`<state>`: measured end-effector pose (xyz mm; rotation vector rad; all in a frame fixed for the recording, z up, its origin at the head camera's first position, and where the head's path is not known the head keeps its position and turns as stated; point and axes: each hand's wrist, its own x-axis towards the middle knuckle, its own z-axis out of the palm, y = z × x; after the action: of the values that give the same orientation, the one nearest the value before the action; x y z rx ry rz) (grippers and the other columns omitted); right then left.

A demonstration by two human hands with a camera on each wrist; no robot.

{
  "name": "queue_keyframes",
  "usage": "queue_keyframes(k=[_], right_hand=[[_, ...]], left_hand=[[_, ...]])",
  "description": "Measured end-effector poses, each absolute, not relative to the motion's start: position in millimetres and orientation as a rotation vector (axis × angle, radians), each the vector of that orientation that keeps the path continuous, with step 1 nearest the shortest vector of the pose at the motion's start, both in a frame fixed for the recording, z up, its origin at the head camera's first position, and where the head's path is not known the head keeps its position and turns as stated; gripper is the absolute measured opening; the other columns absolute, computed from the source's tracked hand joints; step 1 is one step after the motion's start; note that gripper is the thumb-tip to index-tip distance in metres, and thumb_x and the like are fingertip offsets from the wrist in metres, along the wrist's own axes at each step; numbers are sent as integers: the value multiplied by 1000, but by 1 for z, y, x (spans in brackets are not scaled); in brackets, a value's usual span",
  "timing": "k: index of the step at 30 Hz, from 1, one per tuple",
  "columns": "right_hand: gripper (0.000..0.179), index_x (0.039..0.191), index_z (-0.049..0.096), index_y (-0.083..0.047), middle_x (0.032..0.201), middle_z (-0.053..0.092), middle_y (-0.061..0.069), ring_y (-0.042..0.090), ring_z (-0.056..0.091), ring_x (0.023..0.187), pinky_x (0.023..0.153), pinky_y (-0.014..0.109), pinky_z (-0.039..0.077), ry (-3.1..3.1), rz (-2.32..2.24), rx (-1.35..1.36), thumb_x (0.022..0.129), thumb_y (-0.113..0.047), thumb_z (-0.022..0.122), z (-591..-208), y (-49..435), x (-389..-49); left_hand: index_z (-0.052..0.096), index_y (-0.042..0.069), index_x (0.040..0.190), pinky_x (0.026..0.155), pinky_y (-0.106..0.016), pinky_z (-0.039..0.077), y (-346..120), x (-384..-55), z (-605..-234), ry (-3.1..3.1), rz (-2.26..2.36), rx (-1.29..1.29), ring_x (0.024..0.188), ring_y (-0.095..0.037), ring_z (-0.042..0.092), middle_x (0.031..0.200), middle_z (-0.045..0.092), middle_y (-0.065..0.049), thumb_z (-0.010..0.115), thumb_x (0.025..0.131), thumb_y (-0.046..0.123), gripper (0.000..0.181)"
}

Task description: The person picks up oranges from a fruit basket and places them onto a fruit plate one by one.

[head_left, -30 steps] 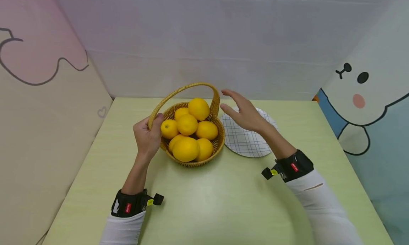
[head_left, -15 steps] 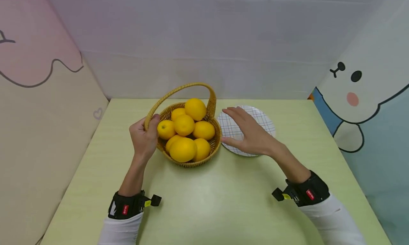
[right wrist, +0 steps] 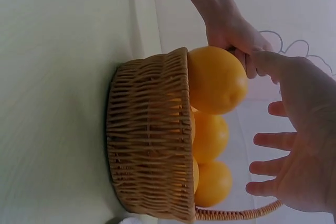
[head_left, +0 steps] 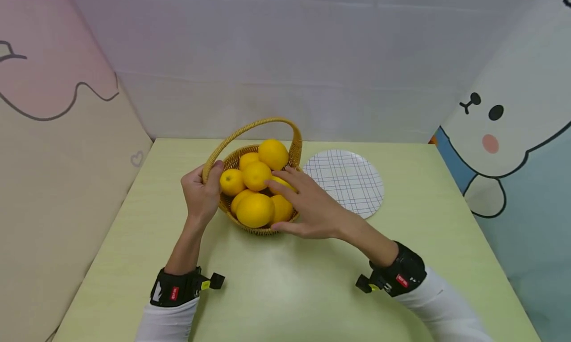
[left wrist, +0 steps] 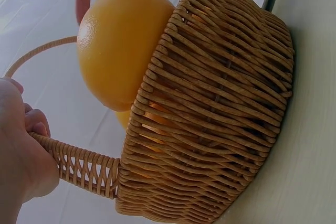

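Note:
In the head view, a woven wicker basket (head_left: 230, 159) full of oranges (head_left: 255, 210) stands on the table, its arched handle (head_left: 250, 127) rising above it. My left hand (head_left: 199, 196) grips the handle near its left end, fingers curled round it, as the left wrist view also shows. My right hand (head_left: 314, 208) is over the basket's right side, fingers spread and slightly bent, covering part of the fruit and rim. In the right wrist view its fingers stand apart from the oranges (right wrist: 216, 80), holding nothing. From the left wrist, one large orange (left wrist: 123, 45) shows above the rim.
A round white plate (head_left: 352, 183) with a blue grid lies right of the basket, partly behind my right hand. The pale green table (head_left: 285, 287) ends at a white back wall (head_left: 276, 59). Cartoon-printed side walls stand left and right.
My right hand has come from beside the handle's right end, over the plate, toward me and then left above the basket. My left hand keeps its grip on the handle.

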<state>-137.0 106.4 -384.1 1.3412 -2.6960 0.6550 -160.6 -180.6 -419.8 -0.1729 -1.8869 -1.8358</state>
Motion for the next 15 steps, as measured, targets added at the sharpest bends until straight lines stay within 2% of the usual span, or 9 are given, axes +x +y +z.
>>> queue_keyframes(k=[8,15], right_hand=[[83,170,48,-17,174,50,18,49,42,166,138,64,34,-2648,513,1446,103,-54,80,-387,72,-136],[77,168,49,-17,174,50,19,44,43,165,138,61,36,-2608,467,1536,105,-49,79,-391,60,-136]], left_hand=[[51,2,63,40,-18,24,-181,-161,-421,-1897,-1826,-170,41,-4,35,50,42,9,69,110,19,54],[52,-2,64,40,-18,26,-182,-161,-421,-1900,-1832,-165,41,-4,37,51,44,10,69,109,19,53]])
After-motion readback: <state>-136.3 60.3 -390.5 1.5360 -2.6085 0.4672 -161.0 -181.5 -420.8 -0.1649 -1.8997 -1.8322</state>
